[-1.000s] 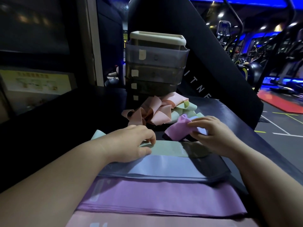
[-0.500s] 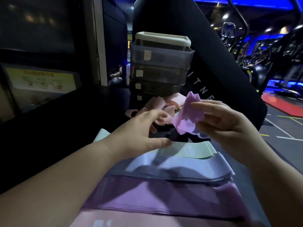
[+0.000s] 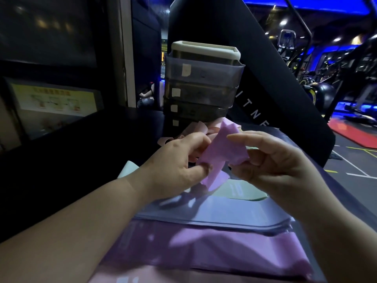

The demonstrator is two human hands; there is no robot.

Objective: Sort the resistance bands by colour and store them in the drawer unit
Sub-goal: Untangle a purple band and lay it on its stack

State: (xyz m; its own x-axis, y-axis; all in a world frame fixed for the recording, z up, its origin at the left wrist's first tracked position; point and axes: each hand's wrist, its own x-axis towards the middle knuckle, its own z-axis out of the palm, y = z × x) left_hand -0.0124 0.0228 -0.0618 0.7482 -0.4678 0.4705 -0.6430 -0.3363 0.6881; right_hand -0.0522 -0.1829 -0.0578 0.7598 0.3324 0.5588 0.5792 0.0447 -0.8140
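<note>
Four-tier smoked drawer unit (image 3: 202,86) at the back. In front lie flat sorted stacks: purple stack (image 3: 224,248), blue stack (image 3: 214,211), green stack (image 3: 238,190). Left hand (image 3: 177,166) and right hand (image 3: 271,160) both pinch one crumpled lilac resistance band (image 3: 222,148), held up above the stacks

so it's a dim gym. the dark surface (image 3: 71,160) runs back to a big black slanted panel (image 3: 265,82) with pale letters "itne" (image 3: 258,114) down its side. off to the left there's a yellowish poster (image 3: 55,99) with little diagrams, too blurry to read, and a pale post (image 3: 127,58) just right of it. on the right, rows of machines (image 3: 346,78) under blue lights (image 3: 306,3), a dark ball (image 3: 324,97), a red mat (image 3: 355,133), and white lines (image 3: 355,170) on the grey floor.
</note>
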